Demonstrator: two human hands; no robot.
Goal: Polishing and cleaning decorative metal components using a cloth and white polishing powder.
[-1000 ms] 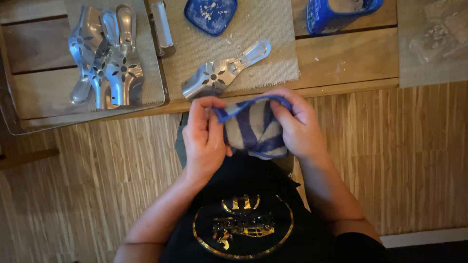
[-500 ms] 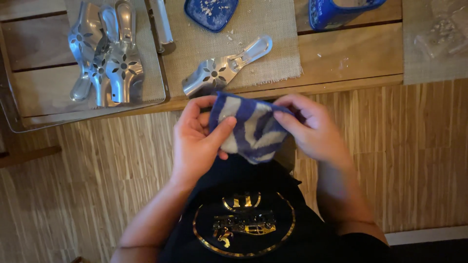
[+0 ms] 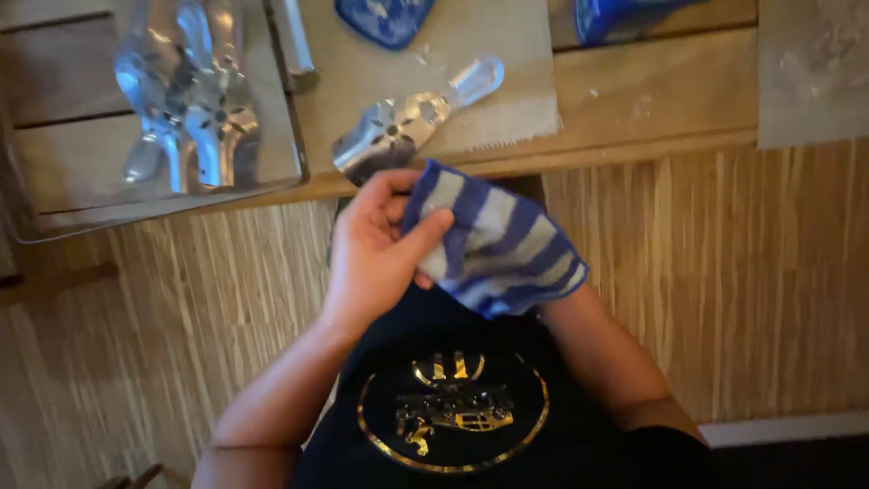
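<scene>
1. Left hand point(image 3: 376, 249), centre of frame: fingers curled, thumb point(image 3: 425, 231) pressed down on the near edge of the striped cloth point(image 3: 507, 244), pinching it. A closed grip on the fabric.
2. Right hand: covered by the cloth, only the forearm point(image 3: 597, 349) shows at lower right. Can't tell how its fingers stand or whether it holds anything under there.
3. The cloth, blue and grey stripes, is bunched in mid-air at frame centre, just below the table edge point(image 3: 652, 136) and above the black apron point(image 3: 453, 407). It isn't touching the table.
4. Step in hand, as I judge it: working the cloth between both hands, gathering or re-gripping it. No utensil is visible in it.
5. Nearest thing: pierced metal server point(image 3: 398, 131) on the burlap mat point(image 3: 507, 81), upper centre, just above the left hand and apart from it.
6. More metal utensils point(image 3: 195, 118) lie on the tray point(image 3: 54, 222), upper left.
7. Picking up the server would need one hand freed from the cloth, or the cloth spread over a palm first.
</scene>
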